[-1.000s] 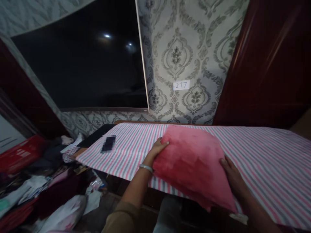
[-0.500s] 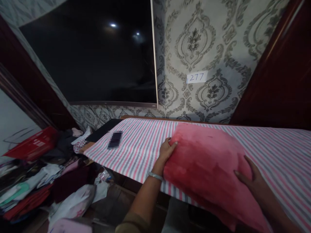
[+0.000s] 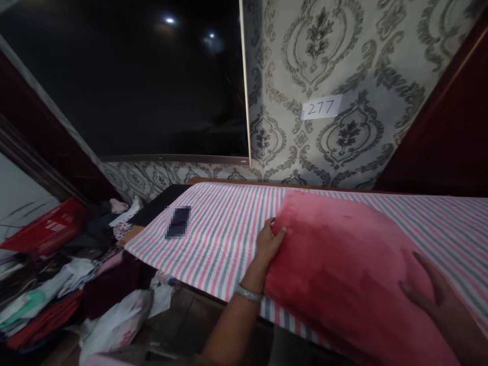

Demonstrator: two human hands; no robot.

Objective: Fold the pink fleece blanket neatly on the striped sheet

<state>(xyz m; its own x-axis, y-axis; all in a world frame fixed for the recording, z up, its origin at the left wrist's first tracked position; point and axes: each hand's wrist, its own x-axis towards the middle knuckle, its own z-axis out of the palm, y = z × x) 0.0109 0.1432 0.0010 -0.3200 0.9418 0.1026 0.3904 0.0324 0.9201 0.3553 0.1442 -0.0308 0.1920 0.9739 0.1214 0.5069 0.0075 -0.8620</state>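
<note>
A folded piece of plush fabric (image 3: 343,259), pink with darker red patches, lies on a striped cloth (image 3: 224,223) and hangs over the front edge. My left hand (image 3: 269,241), with a bracelet at the wrist, holds its left edge; the thumb presses on top and the other fingers are partly hidden. On the fabric's right side rests my right hand (image 3: 434,290), thumb and forefinger spread, a fold of the plush between them. The remaining fingers of that hand are not clearly visible.
A blurred dark phone-like rectangle (image 3: 178,222) lies on the striped cloth to the left. Behind is a large dark television (image 3: 163,91), with a paper marked 277 (image 3: 322,107) on the wall. Clothes (image 3: 118,315) and a red basket (image 3: 49,226) crowd the left floor.
Both hands and the plush fabric appear farther right and larger in view. My right hand has moved apart from the left as the fabric spreads wider. The camera view has shifted too.
</note>
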